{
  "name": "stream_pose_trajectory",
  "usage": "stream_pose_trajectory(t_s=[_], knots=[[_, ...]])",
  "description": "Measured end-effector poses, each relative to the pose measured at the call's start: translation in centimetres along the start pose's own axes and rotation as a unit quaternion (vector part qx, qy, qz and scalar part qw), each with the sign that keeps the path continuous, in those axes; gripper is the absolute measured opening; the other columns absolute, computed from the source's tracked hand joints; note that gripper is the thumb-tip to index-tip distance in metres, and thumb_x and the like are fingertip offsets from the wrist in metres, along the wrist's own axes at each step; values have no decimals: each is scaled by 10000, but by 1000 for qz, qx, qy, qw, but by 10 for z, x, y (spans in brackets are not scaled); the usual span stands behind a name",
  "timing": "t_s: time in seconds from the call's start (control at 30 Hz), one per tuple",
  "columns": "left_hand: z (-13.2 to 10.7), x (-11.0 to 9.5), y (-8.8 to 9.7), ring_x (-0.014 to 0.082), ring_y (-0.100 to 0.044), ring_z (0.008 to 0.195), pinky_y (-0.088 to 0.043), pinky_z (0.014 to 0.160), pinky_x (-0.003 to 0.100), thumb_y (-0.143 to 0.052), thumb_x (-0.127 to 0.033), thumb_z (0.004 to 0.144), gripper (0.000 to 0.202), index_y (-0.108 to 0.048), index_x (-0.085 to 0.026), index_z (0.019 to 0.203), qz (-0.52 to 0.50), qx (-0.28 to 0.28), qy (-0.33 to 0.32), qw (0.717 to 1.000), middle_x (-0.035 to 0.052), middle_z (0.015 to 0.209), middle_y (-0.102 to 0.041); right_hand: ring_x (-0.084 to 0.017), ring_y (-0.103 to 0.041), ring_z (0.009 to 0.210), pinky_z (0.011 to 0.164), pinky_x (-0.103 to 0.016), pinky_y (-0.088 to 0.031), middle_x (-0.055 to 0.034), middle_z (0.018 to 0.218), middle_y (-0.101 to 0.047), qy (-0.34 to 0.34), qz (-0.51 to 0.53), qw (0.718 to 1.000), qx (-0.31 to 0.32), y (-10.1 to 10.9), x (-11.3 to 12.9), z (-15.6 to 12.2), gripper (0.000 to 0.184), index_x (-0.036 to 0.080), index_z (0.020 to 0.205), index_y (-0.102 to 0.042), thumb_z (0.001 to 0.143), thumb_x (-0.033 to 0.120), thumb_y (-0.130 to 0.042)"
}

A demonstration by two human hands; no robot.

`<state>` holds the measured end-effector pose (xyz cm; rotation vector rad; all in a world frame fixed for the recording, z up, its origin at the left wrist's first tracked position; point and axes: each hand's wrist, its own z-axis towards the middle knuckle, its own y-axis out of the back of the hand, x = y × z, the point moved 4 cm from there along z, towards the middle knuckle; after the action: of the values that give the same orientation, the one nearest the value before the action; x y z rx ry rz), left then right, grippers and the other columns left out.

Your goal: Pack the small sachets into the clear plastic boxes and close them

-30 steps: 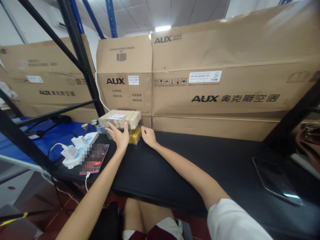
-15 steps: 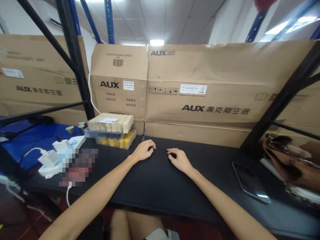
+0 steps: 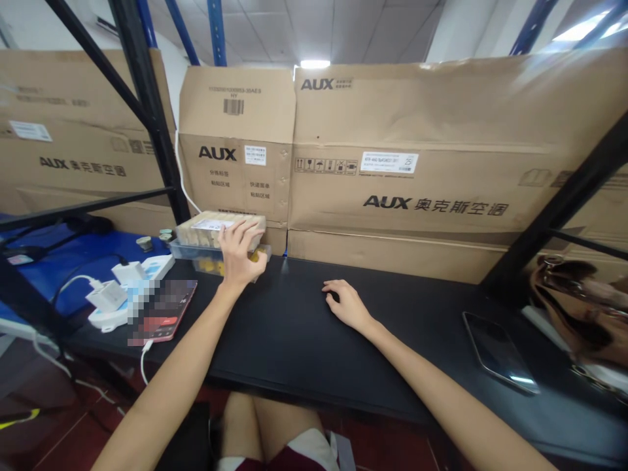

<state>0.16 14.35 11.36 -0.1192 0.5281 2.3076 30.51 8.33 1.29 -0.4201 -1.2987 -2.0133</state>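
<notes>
My left hand [image 3: 240, 255] is raised in front of a plastic box [image 3: 189, 250] at the back left of the black table [image 3: 294, 340]. Its fingers are spread and curved toward the box's upper edge; whether they touch it I cannot tell. Cream-coloured pieces [image 3: 196, 237] with a white label on top fill the upper part, and yellow pieces [image 3: 209, 265] show below, partly hidden by the hand. My right hand [image 3: 347, 304] rests on the table at the middle, fingers loosely bent and apart, holding nothing.
On the left lie a white power strip [image 3: 105, 317] with plugs and a phone [image 3: 171, 314] on a cable. Another phone [image 3: 498, 350] lies at the right, near a brown bag [image 3: 564, 307]. Cardboard sheets [image 3: 392, 131] stand along the back, between black shelf posts [image 3: 157, 144].
My left hand has moved left from the table's middle to the plastic box, and its fingers have spread. My right hand stays in about the same place. The view has tilted slightly down.
</notes>
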Motion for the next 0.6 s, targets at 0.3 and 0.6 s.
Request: stream_pose_trajectory(t_s=[0.3, 0.6], knots=[[-7, 16, -13, 366, -579, 1426, -148, 1330, 638, -562, -82, 784, 782, -601, -182, 1558, 19, 33, 20, 999, 142, 1441, -727, -342, -760, 1126, 1178, -640, -496, -108, 1101, -826, -67, 176, 982, -30, 0, 5, 0, 74, 246, 831, -806, 766, 215, -792], [-53, -89, -41, 295, -610, 1466, -422, 1254, 541, -489, -126, 1011, 528, -693, -261, 1478, -183, 183, -260, 930, 115, 1474, -724, -377, -764, 1224, 1006, -566, -647, -178, 1273, -802, -183, 587, 788, 29, 1, 50, -8, 571, 206, 1247, -727, 939, 687, -709]])
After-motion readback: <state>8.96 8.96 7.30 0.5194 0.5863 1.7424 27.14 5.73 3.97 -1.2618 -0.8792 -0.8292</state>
